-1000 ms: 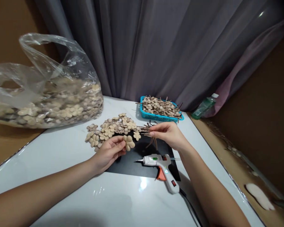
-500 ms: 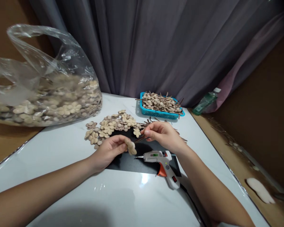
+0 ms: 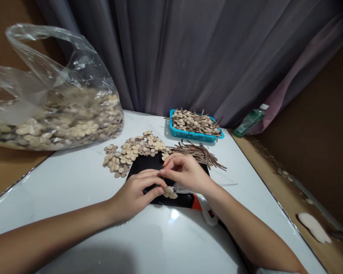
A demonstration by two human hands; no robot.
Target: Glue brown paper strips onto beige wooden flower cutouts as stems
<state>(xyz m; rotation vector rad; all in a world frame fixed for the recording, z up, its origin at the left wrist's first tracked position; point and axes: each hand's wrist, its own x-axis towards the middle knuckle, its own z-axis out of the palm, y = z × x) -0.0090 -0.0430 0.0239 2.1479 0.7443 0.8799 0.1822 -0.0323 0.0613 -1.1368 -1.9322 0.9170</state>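
Note:
My left hand (image 3: 135,194) is closed in a pinch on a cream felt flower (image 3: 170,193), which hangs tilted from its fingertips. Against those fingers, my right hand (image 3: 188,173) is pinched too; the thin brown strip it held a moment ago is hidden by the fingers now. A white glue gun (image 3: 208,213) with an orange trigger (image 3: 196,203) lies just beneath my right hand, its front partly covered. Under both hands is a black mat (image 3: 140,163). A pile of cream and greyish flowers (image 3: 131,151) sits behind the left hand, and a bundle of brown strips (image 3: 200,154) behind the right.
A turquoise basket (image 3: 188,134) full of flowers and strips stands at the back of the white table (image 3: 74,182). At the left is a large clear plastic bag (image 3: 88,76) of flowers. A green bottle (image 3: 250,121) leans beyond the right edge, near the grey curtain (image 3: 188,49).
My hands have come together, the right moving left and the left shifting slightly right. The flower has dropped lower, towards the glue gun's front. The bundle of strips shows more fully.

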